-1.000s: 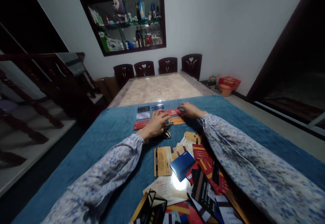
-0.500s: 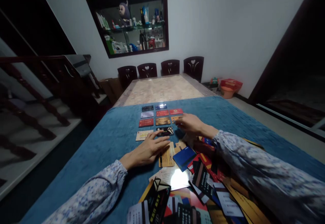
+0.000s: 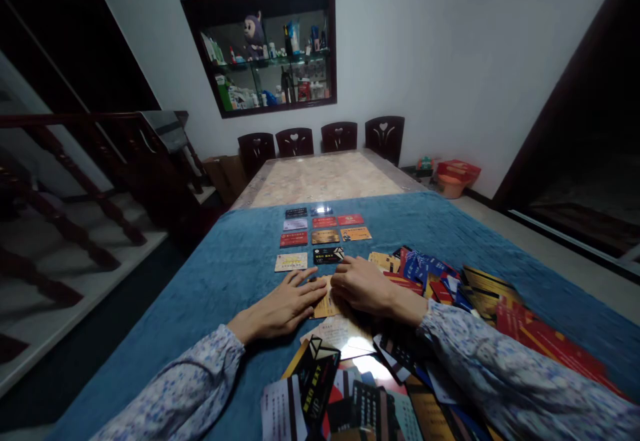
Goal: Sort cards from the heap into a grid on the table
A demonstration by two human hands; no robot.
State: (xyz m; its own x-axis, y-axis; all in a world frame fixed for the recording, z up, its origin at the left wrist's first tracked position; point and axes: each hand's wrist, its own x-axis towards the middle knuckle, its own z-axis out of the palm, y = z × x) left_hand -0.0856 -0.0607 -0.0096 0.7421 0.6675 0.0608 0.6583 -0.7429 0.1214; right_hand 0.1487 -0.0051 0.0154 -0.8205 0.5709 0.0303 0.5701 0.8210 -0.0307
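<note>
My left hand [image 3: 286, 302] lies with its fingers stretched out flat over a yellow card [image 3: 323, 305]. My right hand [image 3: 364, 286] rests just to its right, fingers curled down against that card's right side; its fingertips are partly hidden. Beyond them several cards stand in rows on a blue cloth: a black card [image 3: 328, 255], a cream card [image 3: 291, 262], an orange card [image 3: 356, 233], a gold card [image 3: 325, 237] and red cards such as the red one [image 3: 293, 239]. Close to me is a loose heap with a black VIP card [image 3: 320, 384] and a white card [image 3: 284, 411].
A second heap of blue, red and gold cards [image 3: 430, 271] spreads to the right, partly behind my right sleeve. The blue cloth [image 3: 225, 254] covers the near half of a stone-topped table [image 3: 320, 174]. Dark chairs [image 3: 340, 137] line its far end.
My right hand has left the orange card and come back toward me, beside the yellow card. The blue card seen there earlier is out of sight. My left hand stays nearly in place.
</note>
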